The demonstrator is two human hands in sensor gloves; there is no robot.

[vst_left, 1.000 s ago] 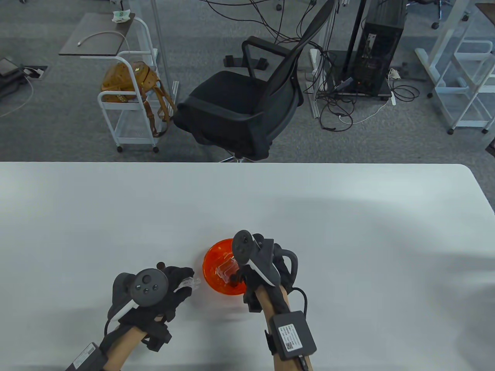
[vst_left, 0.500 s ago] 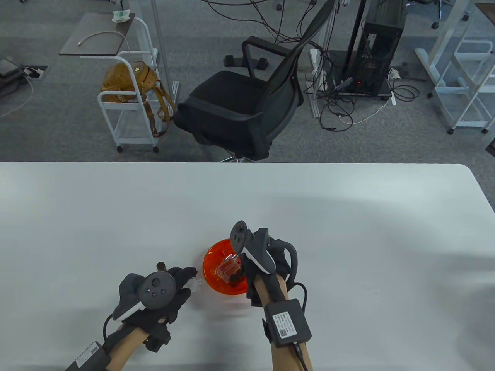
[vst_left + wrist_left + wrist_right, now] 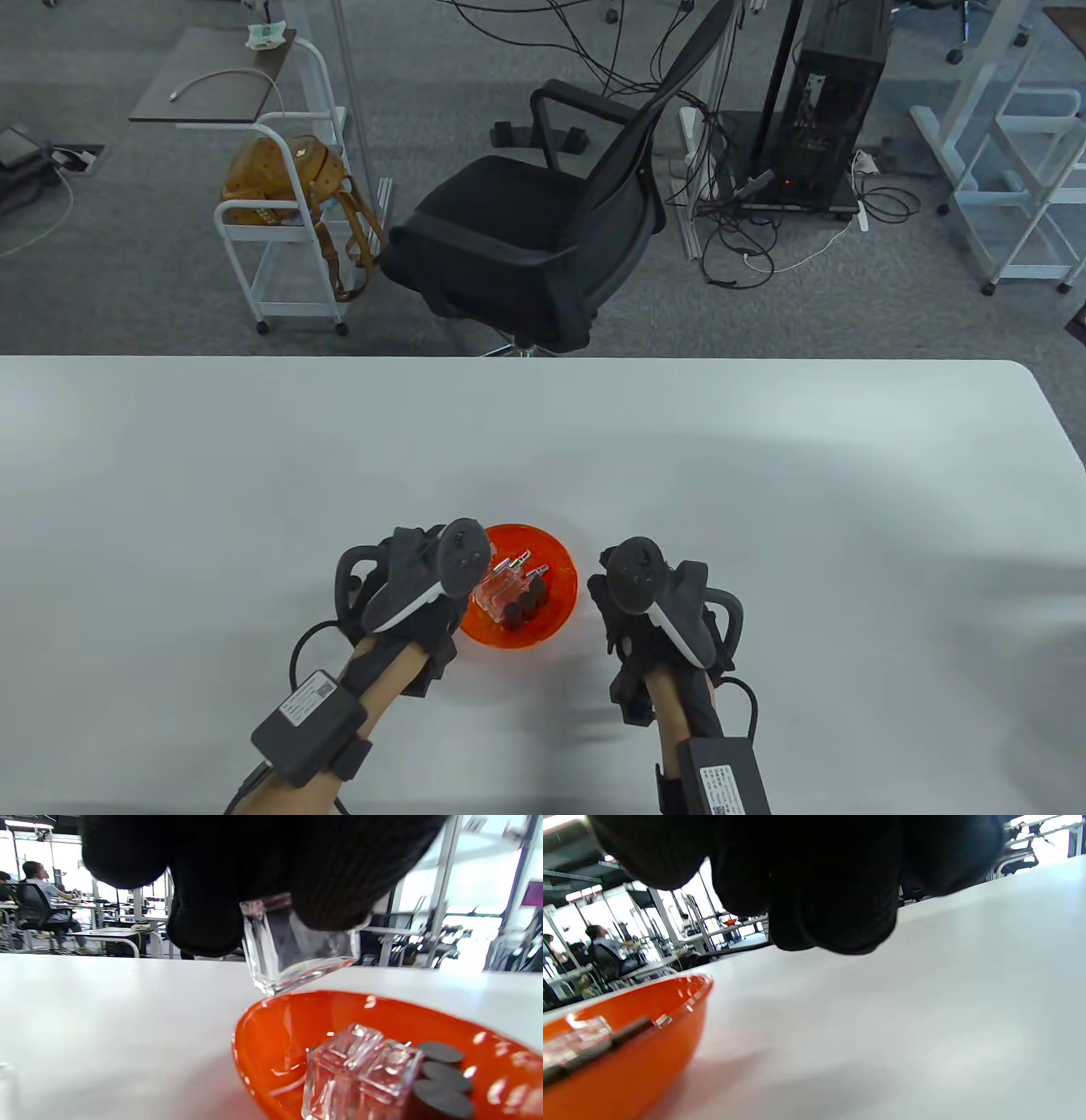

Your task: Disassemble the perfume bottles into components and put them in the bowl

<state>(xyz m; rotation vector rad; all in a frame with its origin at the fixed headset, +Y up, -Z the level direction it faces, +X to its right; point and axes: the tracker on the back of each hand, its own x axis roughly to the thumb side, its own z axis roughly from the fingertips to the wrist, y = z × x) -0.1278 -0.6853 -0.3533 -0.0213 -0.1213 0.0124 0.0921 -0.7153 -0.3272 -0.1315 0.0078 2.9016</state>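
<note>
An orange bowl (image 3: 556,624) sits near the table's front edge. Clear glass bottle bodies (image 3: 505,586) with silver necks and black round caps (image 3: 522,604) lie in it. My left hand (image 3: 424,586) hovers over the bowl's left rim. In the left wrist view its fingers (image 3: 335,899) pinch a clear square piece (image 3: 297,950) just above the bowl's rim (image 3: 271,1035). My right hand (image 3: 645,611) is right of the bowl, a little apart from it. Its fingers (image 3: 831,912) hang loosely curled over the bare table, holding nothing. The bowl's side (image 3: 628,1069) shows at its left.
The white table (image 3: 848,526) stretches wide on both sides and behind the bowl. Beyond its far edge stand a black office chair (image 3: 534,229) and a white cart with a brown bag (image 3: 284,182).
My right hand let go of the clear bottle in the bowl and drew back to the right. My left hand moved right with its clear piece, to over the bowl's left rim.
</note>
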